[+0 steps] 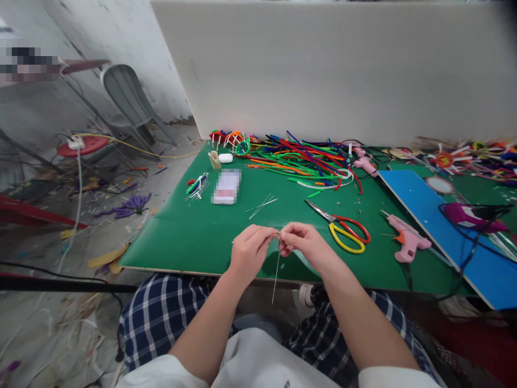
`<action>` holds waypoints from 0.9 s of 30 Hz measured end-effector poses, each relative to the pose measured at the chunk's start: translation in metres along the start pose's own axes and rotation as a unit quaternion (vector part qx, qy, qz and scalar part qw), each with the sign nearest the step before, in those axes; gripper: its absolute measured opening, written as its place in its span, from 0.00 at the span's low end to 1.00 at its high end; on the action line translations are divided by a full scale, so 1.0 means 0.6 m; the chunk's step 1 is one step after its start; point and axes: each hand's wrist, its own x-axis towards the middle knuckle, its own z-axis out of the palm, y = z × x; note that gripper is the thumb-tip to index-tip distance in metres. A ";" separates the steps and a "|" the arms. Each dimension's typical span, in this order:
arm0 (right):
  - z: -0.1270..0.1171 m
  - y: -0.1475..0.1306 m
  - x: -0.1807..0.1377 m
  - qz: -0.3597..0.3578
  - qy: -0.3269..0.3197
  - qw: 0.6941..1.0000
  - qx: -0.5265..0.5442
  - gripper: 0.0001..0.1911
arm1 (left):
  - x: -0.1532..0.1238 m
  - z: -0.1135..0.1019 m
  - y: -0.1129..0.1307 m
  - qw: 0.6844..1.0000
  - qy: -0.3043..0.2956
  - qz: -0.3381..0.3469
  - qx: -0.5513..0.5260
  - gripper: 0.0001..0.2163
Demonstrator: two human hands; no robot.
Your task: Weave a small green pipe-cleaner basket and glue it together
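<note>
My left hand [251, 249] and my right hand [301, 242] meet fingertip to fingertip just above the front edge of the green table. Both are pinched closed on a thin wire [276, 277], whose long end hangs down past the table edge. What the fingertips cover at its upper end is too small to make out. A few similar thin wires [262, 206] lie crossed on the table beyond my hands. Scissors [341, 225] with one red and one yellow handle rest to the right of my right hand, blades slightly apart.
Colourful pipe cleaners [299, 159] are heaped at the back against a white partition [323, 70]. On the right lie a pink glue gun [407, 237], a blue board [440, 231] and a purple tool [472, 216]. A blurred phone [226, 187] and white case [225, 158] are at left.
</note>
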 end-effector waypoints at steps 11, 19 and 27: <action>-0.010 -0.011 -0.004 0.007 0.073 0.994 -0.076 0.10 | 0.006 -0.002 -0.014 0.992 -0.057 0.091 0.065 0.08; -0.032 0.000 0.010 0.036 0.089 0.994 -0.051 0.11 | 0.063 -0.031 -0.046 0.981 -0.139 0.110 0.079 0.10; -0.066 0.003 0.022 0.030 0.167 0.985 -0.013 0.12 | 0.152 -0.093 -0.291 0.931 -0.092 -0.105 0.336 0.15</action>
